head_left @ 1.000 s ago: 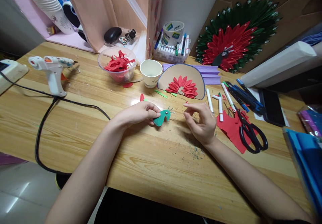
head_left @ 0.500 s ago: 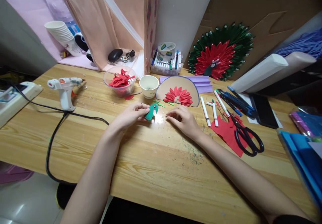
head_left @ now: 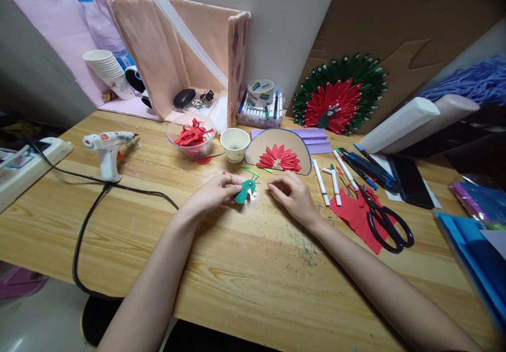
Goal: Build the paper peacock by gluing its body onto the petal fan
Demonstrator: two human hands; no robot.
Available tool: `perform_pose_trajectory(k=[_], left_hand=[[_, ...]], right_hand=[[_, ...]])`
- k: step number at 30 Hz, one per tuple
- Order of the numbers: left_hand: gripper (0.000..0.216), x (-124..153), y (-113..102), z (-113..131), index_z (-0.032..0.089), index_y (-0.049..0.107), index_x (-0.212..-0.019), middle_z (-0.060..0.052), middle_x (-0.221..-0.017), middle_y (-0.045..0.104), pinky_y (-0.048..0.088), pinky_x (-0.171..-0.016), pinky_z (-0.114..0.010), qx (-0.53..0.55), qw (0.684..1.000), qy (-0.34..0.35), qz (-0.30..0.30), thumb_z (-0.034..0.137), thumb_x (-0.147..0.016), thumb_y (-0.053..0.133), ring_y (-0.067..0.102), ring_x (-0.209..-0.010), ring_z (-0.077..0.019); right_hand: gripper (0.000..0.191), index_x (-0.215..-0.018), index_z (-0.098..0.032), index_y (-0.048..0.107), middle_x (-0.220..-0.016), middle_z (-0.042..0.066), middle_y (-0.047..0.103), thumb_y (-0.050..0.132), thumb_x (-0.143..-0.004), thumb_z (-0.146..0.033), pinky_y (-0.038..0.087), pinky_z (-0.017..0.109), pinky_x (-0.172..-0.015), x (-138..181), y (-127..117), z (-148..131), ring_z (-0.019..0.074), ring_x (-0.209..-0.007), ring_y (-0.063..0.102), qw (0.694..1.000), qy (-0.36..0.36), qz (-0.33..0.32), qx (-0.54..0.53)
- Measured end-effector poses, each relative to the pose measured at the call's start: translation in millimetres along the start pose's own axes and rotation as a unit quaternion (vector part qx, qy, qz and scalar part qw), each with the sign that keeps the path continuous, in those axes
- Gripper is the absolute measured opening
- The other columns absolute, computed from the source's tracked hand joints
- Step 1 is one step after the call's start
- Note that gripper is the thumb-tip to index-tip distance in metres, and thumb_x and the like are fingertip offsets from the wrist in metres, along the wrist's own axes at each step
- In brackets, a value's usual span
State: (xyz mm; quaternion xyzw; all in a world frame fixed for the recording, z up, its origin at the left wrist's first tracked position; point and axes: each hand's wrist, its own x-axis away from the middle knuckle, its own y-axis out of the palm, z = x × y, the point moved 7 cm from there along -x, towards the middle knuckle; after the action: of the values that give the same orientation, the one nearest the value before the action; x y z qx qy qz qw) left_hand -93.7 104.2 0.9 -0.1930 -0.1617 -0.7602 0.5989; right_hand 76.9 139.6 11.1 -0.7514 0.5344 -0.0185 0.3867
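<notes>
A green paper cutout shaped like a bird's head (head_left: 243, 193), with a small round eye and a notched beak, is pinched between the thumb and fingers of my left hand (head_left: 217, 193). To its right, my right hand (head_left: 291, 196) hovers low over the table with thumb and fingertips brought together; whatever they hold, if anything, is too small to make out. Just beyond both hands lies a tan half-round card (head_left: 256, 150) with a blue rim, bearing a fan of red paper petals (head_left: 280, 158). Thin green paper strips (head_left: 250, 171) lie between the cutout and the card.
Behind my left hand are a paper cup (head_left: 234, 154) and a clear bowl (head_left: 193, 152) of red scraps. A glue gun (head_left: 108, 154) with its cable stands left. Markers (head_left: 321, 183), black scissors (head_left: 385, 220) and red paper (head_left: 351, 212) lie right. A red-and-green feathered piece (head_left: 340, 94) leans behind.
My left hand has shifted slightly right and toward me with the green cutout. My right hand stays nearly in place. The whole view has tilted a little upward.
</notes>
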Motion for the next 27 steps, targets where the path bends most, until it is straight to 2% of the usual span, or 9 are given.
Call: perform_pose_trajectory(k=[3, 5, 8, 12, 16, 22, 27], left_hand=[[0.014, -3.4, 10.1, -6.6, 0.012, 0.065, -0.082, -0.008, -0.082, 0.070, 0.049, -0.065, -0.025, -0.005, 1.000, -0.013, -0.027, 0.025, -0.077, 0.062, 0.061, -0.066, -0.0123], [0.011, -4.9, 13.0, -9.2, 0.012, 0.064, -0.080, -0.007, -0.079, 0.069, 0.048, -0.063, -0.023, -0.023, 0.999, -0.018, -0.019, 0.021, -0.078, 0.060, 0.060, -0.065, -0.0113], [0.009, -5.3, 14.0, -10.6, 0.011, 0.062, -0.079, -0.004, -0.073, 0.066, 0.045, -0.062, -0.022, -0.051, 0.998, -0.027, 0.003, 0.017, -0.079, 0.057, 0.058, -0.061, -0.0100], [0.012, -4.3, 16.5, -9.2, 0.011, 0.063, -0.077, -0.002, -0.068, 0.063, 0.043, -0.062, -0.022, -0.073, 0.997, -0.021, -0.005, 0.016, -0.081, 0.052, 0.056, -0.060, -0.0093], [0.014, -4.2, 17.7, -8.0, 0.011, 0.064, -0.077, -0.002, -0.066, 0.063, 0.042, -0.061, -0.022, -0.080, 0.997, -0.004, -0.018, 0.015, -0.081, 0.051, 0.055, -0.058, -0.0096], [0.013, -3.8, 17.9, -5.5, 0.011, 0.064, -0.080, -0.003, -0.068, 0.065, 0.044, -0.060, -0.022, -0.062, 0.998, 0.006, -0.025, 0.015, -0.082, 0.051, 0.056, -0.058, -0.0097], [0.013, -1.8, 18.1, -2.3, 0.011, 0.063, -0.081, -0.004, -0.073, 0.067, 0.045, -0.061, -0.022, -0.041, 0.999, 0.006, -0.034, 0.014, -0.083, 0.051, 0.059, -0.059, -0.0100]], right_hand=[[0.006, -0.083, -0.018, 0.063, -0.079, 0.003, 0.058, 0.059, -0.084, -0.022, 0.044, 0.028, -0.061, 1.7, -11.4, 6.9, 0.0144, -0.071, 0.055, 0.997, 0.026, 0.051, -0.055], [0.005, -0.082, -0.018, 0.064, -0.080, 0.003, 0.058, 0.061, -0.083, -0.021, 0.044, 0.028, -0.061, 2.7, -14.6, 7.7, 0.0141, -0.072, 0.055, 0.994, 0.026, 0.059, -0.084], [0.004, -0.084, -0.019, 0.065, -0.079, 0.003, 0.059, 0.061, -0.083, -0.020, 0.044, 0.028, -0.061, 3.7, -12.8, 3.5, 0.0137, -0.073, 0.055, 0.995, 0.009, 0.033, -0.095], [0.006, -0.085, -0.020, 0.066, -0.079, 0.002, 0.060, 0.061, -0.083, -0.018, 0.044, 0.029, -0.063, 5.2, -9.0, -5.8, 0.0140, -0.073, 0.055, 0.998, -0.028, -0.006, -0.064], [0.006, -0.085, -0.021, 0.066, -0.079, 0.002, 0.060, 0.061, -0.082, -0.017, 0.043, 0.030, -0.062, 5.6, -10.0, -8.0, 0.0144, -0.072, 0.055, 0.998, -0.039, -0.003, -0.051], [0.005, -0.084, -0.021, 0.067, -0.078, 0.002, 0.061, 0.063, -0.082, -0.019, 0.043, 0.029, -0.059, 5.7, -9.8, -2.9, 0.0139, -0.070, 0.055, 0.998, -0.016, 0.000, -0.058], [0.005, -0.083, -0.021, 0.066, -0.078, 0.002, 0.062, 0.063, -0.082, -0.018, 0.043, 0.029, -0.060, 6.2, -11.7, -6.5, 0.0141, -0.071, 0.055, 0.998, -0.035, 0.007, -0.058]])
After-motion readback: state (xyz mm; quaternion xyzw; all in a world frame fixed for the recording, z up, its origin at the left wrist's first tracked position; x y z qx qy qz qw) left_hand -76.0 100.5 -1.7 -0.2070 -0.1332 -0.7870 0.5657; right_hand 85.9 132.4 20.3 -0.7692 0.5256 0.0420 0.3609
